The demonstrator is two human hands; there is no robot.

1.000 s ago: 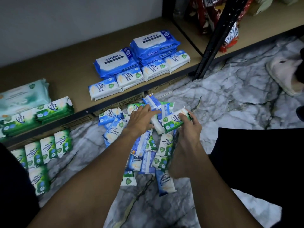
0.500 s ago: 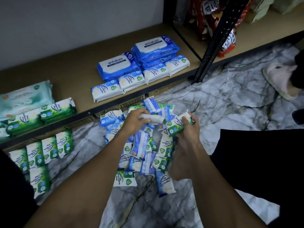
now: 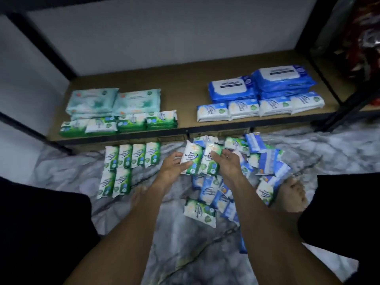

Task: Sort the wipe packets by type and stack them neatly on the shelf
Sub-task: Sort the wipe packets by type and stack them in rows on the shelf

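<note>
Gripping two Pine Antibacterial Wipes packets side by side above the floor, we curl our left hand round the left packet and our right hand round the right packet. At nine o'clock lie six green floor packets, four over two; at one o'clock four blue-white packets line the shelf.

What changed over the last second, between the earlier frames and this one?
The left hand dipped into the mixed pile, gripped a green packet and lifted it beside the other green packet, which the right hand kept holding; the two now sit side by side above the pile. The view swung left. The blue stacks on the shelf stayed put.
</note>
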